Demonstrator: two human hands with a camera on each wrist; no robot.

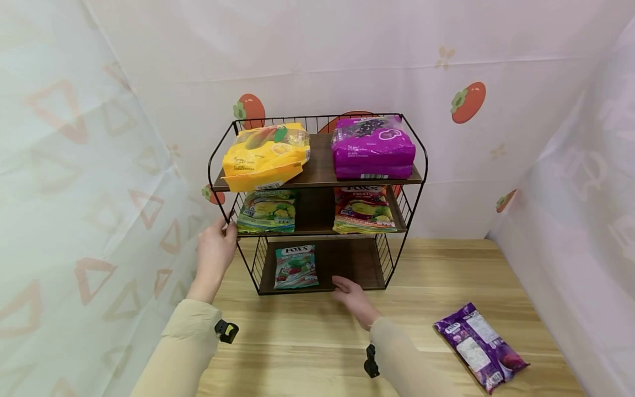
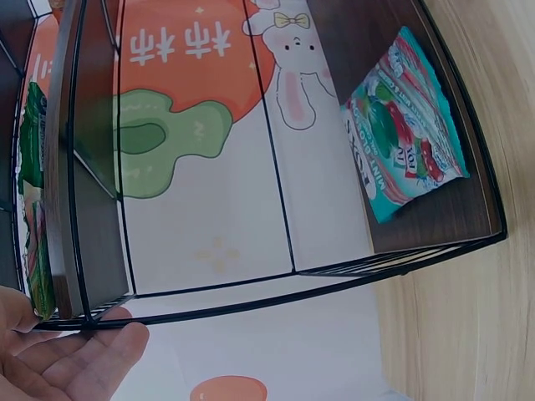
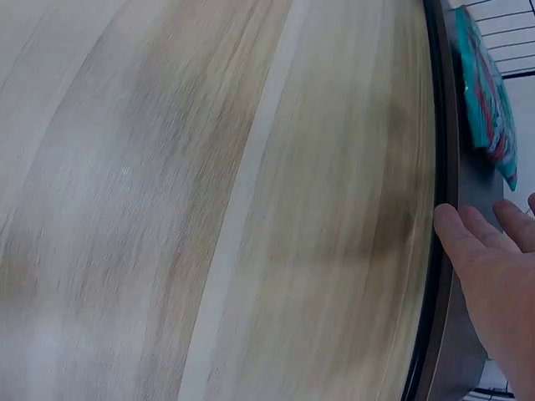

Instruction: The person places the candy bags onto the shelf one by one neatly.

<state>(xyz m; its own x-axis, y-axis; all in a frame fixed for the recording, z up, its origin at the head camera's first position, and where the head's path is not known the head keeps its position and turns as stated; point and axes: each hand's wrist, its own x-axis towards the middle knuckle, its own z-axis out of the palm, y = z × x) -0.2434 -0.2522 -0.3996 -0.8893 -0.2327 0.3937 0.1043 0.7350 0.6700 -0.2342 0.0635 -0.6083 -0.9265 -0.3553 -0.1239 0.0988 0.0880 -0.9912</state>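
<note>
A three-tier shelf rack (image 1: 317, 184) with dark boards and a black wire frame stands against the wall. My left hand (image 1: 216, 245) grips its left side post at the middle tier; the left wrist view shows fingers (image 2: 117, 351) around the black wire. In front of the bottom shelf is my right hand (image 1: 354, 298), fingers extended, its fingertips right at the shelf's front edge in the right wrist view. Left of that hand, a teal mint candy bag (image 1: 296, 267) lies on the bottom shelf. The middle shelf bears a green candy bag (image 1: 268, 212) and a red fruit candy bag (image 1: 364, 209).
On the top shelf sit a yellow bag (image 1: 268, 154) at left and a purple bag (image 1: 372, 149) at right. Another purple candy bag (image 1: 481, 347) lies on the wooden table (image 1: 297, 342) at the right front. Patterned sheets (image 1: 317, 55) enclose the back and both sides.
</note>
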